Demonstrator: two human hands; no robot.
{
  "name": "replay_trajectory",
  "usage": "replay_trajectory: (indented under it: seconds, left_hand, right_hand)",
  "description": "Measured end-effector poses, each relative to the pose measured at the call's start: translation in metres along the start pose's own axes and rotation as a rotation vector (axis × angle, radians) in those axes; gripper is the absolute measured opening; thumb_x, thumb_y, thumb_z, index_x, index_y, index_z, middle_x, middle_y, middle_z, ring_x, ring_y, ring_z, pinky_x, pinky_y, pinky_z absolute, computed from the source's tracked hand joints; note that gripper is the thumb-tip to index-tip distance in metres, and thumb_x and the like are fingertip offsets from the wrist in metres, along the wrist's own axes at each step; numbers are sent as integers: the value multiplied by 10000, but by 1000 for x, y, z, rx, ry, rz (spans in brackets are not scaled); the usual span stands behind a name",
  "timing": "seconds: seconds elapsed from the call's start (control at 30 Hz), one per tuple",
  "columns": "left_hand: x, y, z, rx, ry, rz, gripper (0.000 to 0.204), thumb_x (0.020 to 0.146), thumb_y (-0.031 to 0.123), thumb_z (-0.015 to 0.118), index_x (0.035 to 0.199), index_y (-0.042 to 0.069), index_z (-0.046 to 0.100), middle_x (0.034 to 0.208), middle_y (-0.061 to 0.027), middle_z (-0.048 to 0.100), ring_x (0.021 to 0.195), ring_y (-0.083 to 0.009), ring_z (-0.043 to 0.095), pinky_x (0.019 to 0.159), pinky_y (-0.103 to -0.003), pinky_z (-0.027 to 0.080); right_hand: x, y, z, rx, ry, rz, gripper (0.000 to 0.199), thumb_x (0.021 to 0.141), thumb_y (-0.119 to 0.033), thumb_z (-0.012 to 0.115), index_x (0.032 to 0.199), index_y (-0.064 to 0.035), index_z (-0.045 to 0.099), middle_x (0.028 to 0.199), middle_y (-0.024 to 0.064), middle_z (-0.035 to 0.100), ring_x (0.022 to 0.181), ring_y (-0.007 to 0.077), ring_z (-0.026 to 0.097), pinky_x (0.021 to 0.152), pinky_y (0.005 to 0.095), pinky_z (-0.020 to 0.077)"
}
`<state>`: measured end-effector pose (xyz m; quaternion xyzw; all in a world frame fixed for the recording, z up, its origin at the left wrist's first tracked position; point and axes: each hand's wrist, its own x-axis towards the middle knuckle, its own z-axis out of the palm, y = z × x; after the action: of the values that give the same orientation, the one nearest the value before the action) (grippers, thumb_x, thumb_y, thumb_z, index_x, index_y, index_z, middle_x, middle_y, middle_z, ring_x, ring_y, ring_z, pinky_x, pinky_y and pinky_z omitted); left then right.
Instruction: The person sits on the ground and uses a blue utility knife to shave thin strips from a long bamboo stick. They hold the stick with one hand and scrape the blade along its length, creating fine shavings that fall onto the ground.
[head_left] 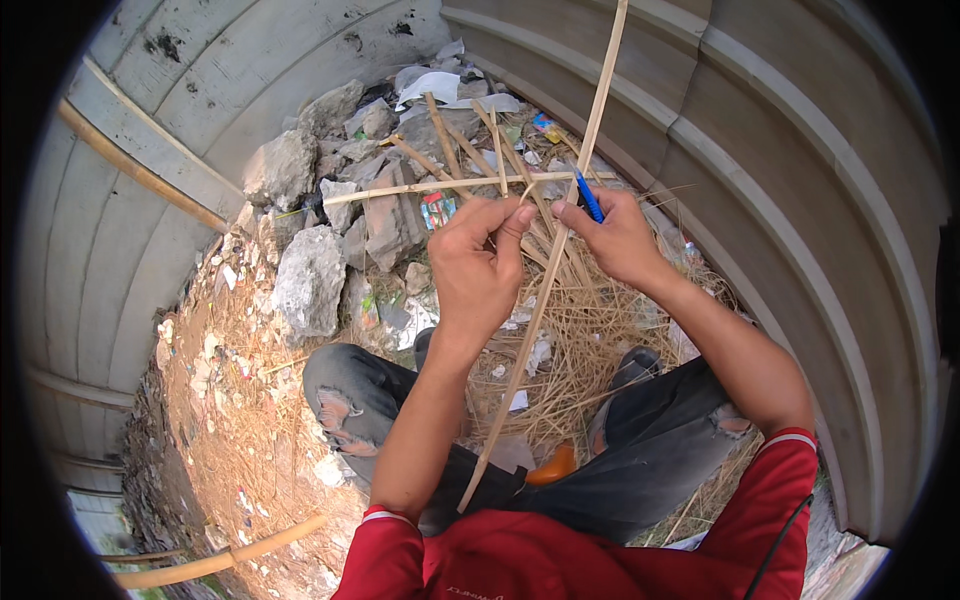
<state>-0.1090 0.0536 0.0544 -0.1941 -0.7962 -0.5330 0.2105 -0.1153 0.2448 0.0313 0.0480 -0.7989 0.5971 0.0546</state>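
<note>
Above the knees — left hand (478, 268), right hand (612, 238) | grips closed on bamboo strip (540, 300) | long axis near-upright, leaning right

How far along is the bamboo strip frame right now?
Done: a long bamboo strip and a crosswise strip already cross at the hands. In hand: the left hand pinches the crossing while the right hand holds a blue tool against it. Left: whether the joint is bound cannot be seen; loose strips lie beyond on the rubble.
</note>
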Motion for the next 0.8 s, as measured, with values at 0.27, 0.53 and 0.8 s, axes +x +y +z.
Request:
replay_trajectory:
  seconds: [0.27,0.53,0.8]
  left_hand:
    - [5,-43,-52,693,201,217,531,993,212,655,1408,-75,488,979,-171,712,942,-242,708,767,-324,566]
    - [-112,-8,-8,-441,-376,-613,421,1039,156,580,1418,-22,533,796,-56,644,548,-82,612,503,-217,491]
    - [-81,1,-24,-598,-342,-651,420,1060,161,529,1447,1,511,727,-23,577,441,-53,478,394,-211,361]
  right_hand:
    - [1,12,-4,18,20,-31,374,947,-290,704,719,-12,600,591,-45,430,587,73,375,526,321,330]
    - [8,18,3,82,-31,19,422,950,-348,707,687,-36,599,585,-64,422,587,59,368,515,308,308]
    - [-3,-3,-3,-244,-73,-202,467,977,-428,626,772,-10,660,572,80,544,537,245,524,531,407,380]
